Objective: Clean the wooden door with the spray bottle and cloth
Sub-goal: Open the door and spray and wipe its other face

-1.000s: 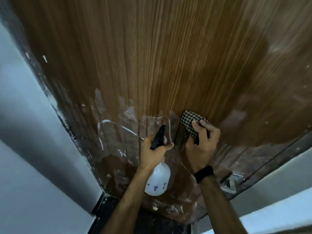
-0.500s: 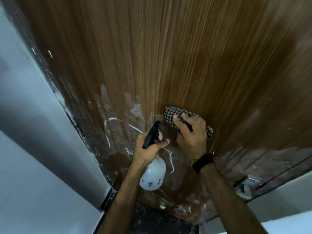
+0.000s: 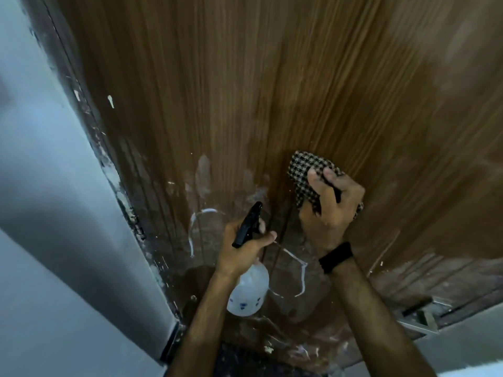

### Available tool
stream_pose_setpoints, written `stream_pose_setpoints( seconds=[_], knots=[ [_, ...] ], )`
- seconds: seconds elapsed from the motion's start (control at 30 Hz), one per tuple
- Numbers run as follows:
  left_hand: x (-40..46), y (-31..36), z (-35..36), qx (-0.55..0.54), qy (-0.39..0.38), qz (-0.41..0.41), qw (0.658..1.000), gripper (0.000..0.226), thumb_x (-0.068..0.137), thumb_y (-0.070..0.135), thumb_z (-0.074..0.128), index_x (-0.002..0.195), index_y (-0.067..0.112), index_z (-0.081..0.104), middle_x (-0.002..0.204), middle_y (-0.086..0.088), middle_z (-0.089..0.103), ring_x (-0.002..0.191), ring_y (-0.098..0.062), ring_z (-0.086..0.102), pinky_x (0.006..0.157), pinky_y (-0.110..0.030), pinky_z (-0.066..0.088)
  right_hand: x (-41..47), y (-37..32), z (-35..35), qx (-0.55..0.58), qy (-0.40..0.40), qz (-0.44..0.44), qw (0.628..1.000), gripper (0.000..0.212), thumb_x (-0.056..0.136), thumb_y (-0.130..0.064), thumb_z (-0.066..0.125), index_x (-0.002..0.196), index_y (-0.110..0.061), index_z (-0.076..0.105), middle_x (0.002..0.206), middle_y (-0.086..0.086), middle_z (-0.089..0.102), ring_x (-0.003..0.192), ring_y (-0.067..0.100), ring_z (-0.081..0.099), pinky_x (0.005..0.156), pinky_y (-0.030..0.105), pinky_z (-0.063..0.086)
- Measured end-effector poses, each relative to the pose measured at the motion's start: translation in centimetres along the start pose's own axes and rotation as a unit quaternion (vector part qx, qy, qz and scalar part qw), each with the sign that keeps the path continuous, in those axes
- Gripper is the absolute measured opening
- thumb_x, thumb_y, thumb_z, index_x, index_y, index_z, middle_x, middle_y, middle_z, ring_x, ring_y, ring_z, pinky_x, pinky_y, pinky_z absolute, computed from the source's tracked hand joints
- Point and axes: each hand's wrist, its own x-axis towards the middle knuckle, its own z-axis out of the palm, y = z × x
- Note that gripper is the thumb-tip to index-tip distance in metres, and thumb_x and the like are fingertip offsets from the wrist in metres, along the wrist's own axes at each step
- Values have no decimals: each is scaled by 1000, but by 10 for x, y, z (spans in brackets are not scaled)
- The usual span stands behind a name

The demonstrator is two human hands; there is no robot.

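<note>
A: The black-and-white checked cloth (image 3: 306, 172) is bunched under the right hand (image 3: 328, 206), fingers curled over it, pressed flat to the brown wood-grain door (image 3: 245, 91). Half a second ago it lay crosswise and a little lower; now it has turned and slid up and to the right.

B: So the wipe is under way, working above the white paint smears (image 3: 202, 172)?

A: I'd judge so. The left hand (image 3: 242, 248) still grips the neck of the white plastic spray bottle with black trigger head (image 3: 249, 291), held just off the door, not spraying as far as I can tell.

B: Anything unclear?

A: The door's top is cut off, its right side is blurred, and whether the surface is wet is hard to tell.
</note>
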Motion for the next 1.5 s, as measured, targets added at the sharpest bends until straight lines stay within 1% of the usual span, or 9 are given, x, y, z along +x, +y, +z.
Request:
stream_pose_setpoints(
  seconds=[0.2,0.37,0.6,0.7,0.8,0.9,1.07,1.33,1.5],
  knots=[
    [4,-9,-8,15,-5,-20,1000,25,85,1,77,71,11,58,76,-13,61,52,-9,53,54,-22,40,-55,-8,-7,-39,-97,-1,994,42,80,5,55,118,-13,57,112,10,45,100,28,46,81,45,45],
    [0,-12,-17,-12,-35,-28,999,25,87,-2,74,73,9,57,57,-6,49,41,-12,45,44,-19,40,-21,-19,3,-28,-43,31,998,51,73,15,69,114,-13,59,108,14,52,97,29,49,101,19,34],
    [1,-13,-33,-19,8,-45,999,22,86,3,76,76,12,59,61,-7,49,48,-15,45,44,-23,40,-15,-26,22,-20,-67,-41,997,61,69,22,66,119,-11,57,112,11,46,95,28,47,79,42,43],
    [0,-12,-40,-28,11,-32,999,17,84,5,78,80,12,62,66,-9,54,48,-14,47,44,-24,41,-59,-20,23,-27,-156,-89,983,60,72,13,71,125,-11,55,114,14,47,93,30,48,80,42,40],
    [0,-13,-46,-29,24,-20,999,17,84,5,78,81,11,63,66,-10,56,45,-14,47,44,-24,40,-78,-25,25,-30,-198,-88,976,37,92,2,55,127,-12,53,113,14,45,92,29,47,80,42,42],
    [-2,-13,-52,-34,23,-16,999,16,85,4,77,82,11,62,65,-9,55,46,-14,47,44,-24,40,-50,-33,34,-22,-166,-88,982,34,95,6,44,123,-11,54,114,14,45,95,30,47,82,43,41],
    [0,-10,-59,-40,32,-5,999,18,86,4,76,80,12,62,68,-12,52,53,-17,48,44,-23,40,12,-45,55,-7,-88,-71,994,62,72,19,59,125,-14,56,118,11,44,104,28,47,90,42,42],
    [7,-7,-71,-27,61,24,997,15,86,6,78,84,10,63,67,-2,60,53,-14,54,45,-22,42,-53,-37,51,-44,-204,-168,964,39,104,-1,31,135,-14,50,120,15,47,93,29,49,85,42,41],
    [12,-2,-80,-37,91,12,995,17,84,4,78,81,7,62,62,4,59,52,-7,56,48,-18,43,-43,-50,60,-25,-177,-118,977,50,85,5,46,131,-14,53,116,12,45,100,29,49,86,41,40]
  ],
)
